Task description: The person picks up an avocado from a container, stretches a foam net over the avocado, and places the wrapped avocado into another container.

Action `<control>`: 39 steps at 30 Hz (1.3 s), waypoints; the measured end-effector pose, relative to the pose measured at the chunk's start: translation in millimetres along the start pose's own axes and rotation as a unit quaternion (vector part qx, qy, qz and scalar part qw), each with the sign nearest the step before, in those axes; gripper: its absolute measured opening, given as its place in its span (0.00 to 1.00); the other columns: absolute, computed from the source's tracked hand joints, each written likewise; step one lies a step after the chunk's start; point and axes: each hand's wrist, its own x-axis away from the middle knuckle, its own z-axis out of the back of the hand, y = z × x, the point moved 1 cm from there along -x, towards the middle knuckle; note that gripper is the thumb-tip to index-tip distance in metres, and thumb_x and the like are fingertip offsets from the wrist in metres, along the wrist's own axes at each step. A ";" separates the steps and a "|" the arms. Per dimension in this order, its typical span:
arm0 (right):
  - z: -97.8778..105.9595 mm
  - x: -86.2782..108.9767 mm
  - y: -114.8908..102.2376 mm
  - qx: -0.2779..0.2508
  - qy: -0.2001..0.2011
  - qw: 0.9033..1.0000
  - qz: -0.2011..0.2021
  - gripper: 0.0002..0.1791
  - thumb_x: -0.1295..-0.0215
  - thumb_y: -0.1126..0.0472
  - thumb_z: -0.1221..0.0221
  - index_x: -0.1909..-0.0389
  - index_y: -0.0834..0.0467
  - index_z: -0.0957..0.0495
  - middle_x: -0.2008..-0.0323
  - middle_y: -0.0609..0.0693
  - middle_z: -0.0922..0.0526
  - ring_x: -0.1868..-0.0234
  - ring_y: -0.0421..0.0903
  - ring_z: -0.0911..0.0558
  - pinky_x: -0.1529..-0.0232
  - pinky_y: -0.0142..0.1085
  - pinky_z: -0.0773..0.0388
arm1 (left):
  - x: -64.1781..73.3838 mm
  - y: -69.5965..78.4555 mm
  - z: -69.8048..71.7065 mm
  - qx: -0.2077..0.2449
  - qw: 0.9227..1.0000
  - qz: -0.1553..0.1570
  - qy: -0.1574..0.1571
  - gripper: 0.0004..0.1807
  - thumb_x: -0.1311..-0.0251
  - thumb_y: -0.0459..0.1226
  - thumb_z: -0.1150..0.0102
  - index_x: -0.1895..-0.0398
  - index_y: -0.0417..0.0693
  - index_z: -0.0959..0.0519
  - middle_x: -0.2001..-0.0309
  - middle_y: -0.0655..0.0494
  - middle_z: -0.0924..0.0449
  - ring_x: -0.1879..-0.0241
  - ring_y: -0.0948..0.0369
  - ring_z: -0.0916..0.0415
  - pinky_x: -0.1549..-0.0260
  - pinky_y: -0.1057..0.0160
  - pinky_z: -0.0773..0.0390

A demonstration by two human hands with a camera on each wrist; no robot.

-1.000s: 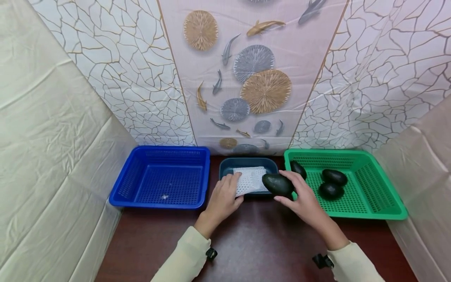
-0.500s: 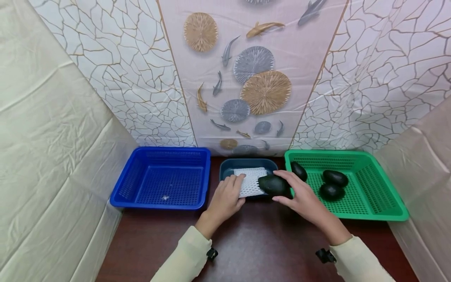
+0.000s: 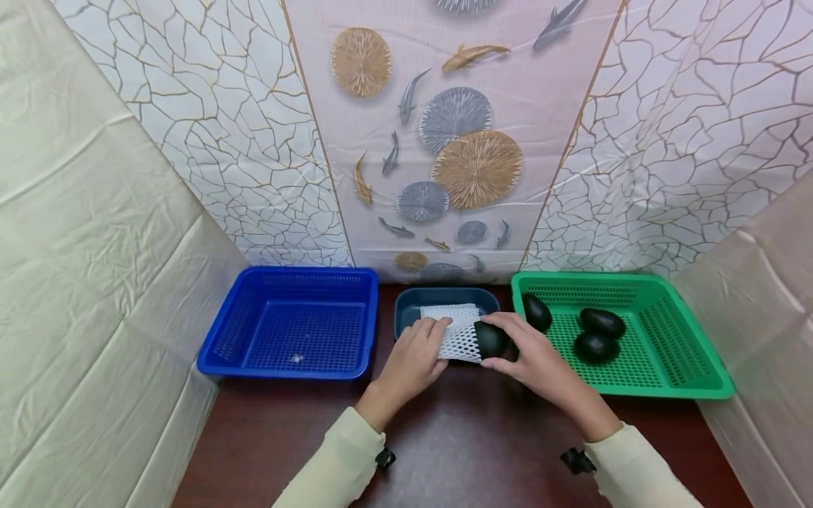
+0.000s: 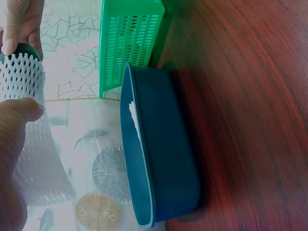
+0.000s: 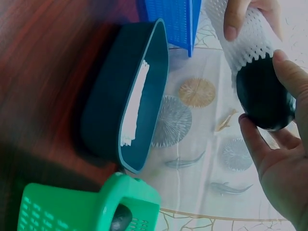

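A dark avocado (image 5: 263, 94) is partly inside a white foam net sleeve (image 3: 459, 343), its rounded end sticking out on the right. My left hand (image 3: 414, 356) grips the sleeve, with the thumb across the mesh in the left wrist view. On the other side my right hand (image 3: 532, 356) holds the avocado's bare end between thumb and fingers. Both hands are raised in front of the dark teal tray (image 4: 166, 144). More white netting (image 5: 135, 103) lies inside that tray.
At the right stands a green basket (image 3: 692, 353) with several loose avocados (image 3: 602, 322) in it. A blue basket (image 3: 305, 331) stands at the left, with a small pale bit on its floor. Cloth-covered walls close in the back and sides of the brown table (image 3: 457, 444).
The avocado has moved left into the sleeve's mouth, and the mesh now stretches over part of it. My right hand has come closer to my left, which shifted slightly right.
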 end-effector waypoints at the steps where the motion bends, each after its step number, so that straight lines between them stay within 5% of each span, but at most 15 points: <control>1: -1.3 0.2 -0.3 -0.003 0.000 1.000 -0.004 0.41 0.46 0.54 0.23 0.31 0.53 0.28 0.35 0.54 0.25 0.37 0.53 0.22 0.45 0.51 0.18 | -0.1 0.5 0.1 0.000 1.000 -0.002 0.003 0.35 0.42 0.42 0.28 0.33 0.44 0.30 0.49 0.50 0.20 0.51 0.55 0.21 0.50 0.55 0.19; 12: -8.3 4.9 2.4 -0.068 -0.008 0.997 -0.045 0.38 0.39 0.54 0.26 0.29 0.53 0.29 0.34 0.53 0.25 0.41 0.48 0.20 0.51 0.43 0.16 | 1.8 2.7 -1.9 0.016 1.000 -0.009 0.024 0.33 0.44 0.39 0.29 0.35 0.44 0.28 0.51 0.51 0.20 0.53 0.56 0.21 0.53 0.56 0.19; 20: -10.9 7.7 10.5 -0.176 -0.021 0.982 -0.071 0.33 0.33 0.59 0.31 0.28 0.52 0.29 0.36 0.52 0.22 0.44 0.47 0.17 0.51 0.32 0.17 | 3.2 4.9 -3.5 0.032 0.999 -0.001 0.011 0.32 0.41 0.39 0.30 0.35 0.43 0.29 0.49 0.51 0.20 0.50 0.56 0.21 0.51 0.56 0.19; 31: -19.4 5.1 5.5 -0.106 0.034 0.992 -0.064 0.32 0.44 0.59 0.24 0.37 0.52 0.22 0.41 0.50 0.21 0.46 0.45 0.17 0.52 0.43 0.14 | 2.1 8.3 -5.3 0.045 0.999 -0.010 0.014 0.34 0.40 0.43 0.28 0.34 0.43 0.30 0.43 0.50 0.20 0.46 0.56 0.21 0.43 0.56 0.20; 39: -26.9 4.5 1.8 -0.098 0.062 0.990 -0.075 0.31 0.47 0.59 0.22 0.42 0.54 0.20 0.47 0.50 0.18 0.53 0.43 0.16 0.57 0.32 0.15 | 0.2 12.3 -4.5 0.044 0.999 -0.006 -0.008 0.37 0.40 0.47 0.27 0.32 0.42 0.31 0.40 0.49 0.21 0.43 0.56 0.22 0.42 0.55 0.20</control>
